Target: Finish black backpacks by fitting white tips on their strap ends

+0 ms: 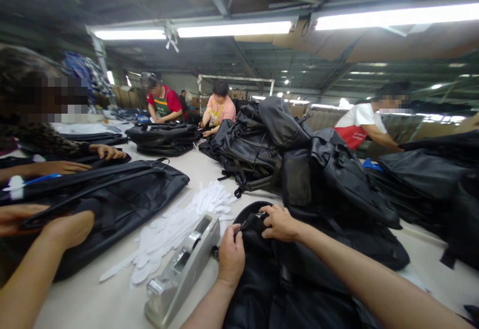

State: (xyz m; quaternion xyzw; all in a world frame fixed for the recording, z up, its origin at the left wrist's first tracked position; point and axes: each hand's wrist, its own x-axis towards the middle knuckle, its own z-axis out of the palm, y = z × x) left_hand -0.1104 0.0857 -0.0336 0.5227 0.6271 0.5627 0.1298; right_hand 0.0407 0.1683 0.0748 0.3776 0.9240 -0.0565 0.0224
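Note:
A black backpack (292, 284) lies on the table directly before me. My left hand (231, 255) is closed on its upper left edge, thumb and fingers pinched on the black material. At the top of the same bag, my right hand (280, 223) grips the material with bent fingers. A small gap separates the two hands. Just left of my left hand stands a grey tape dispenser (183, 274). Beyond it, white cut strips (175, 229) are spread in a loose pile.
A heap of black backpacks (262, 144) rises behind my bag, and more bags (430, 179) lie at right. On the left, co-workers' hands (71, 227) handle another black bag (134, 189). Other people stand around the pale table (202, 167).

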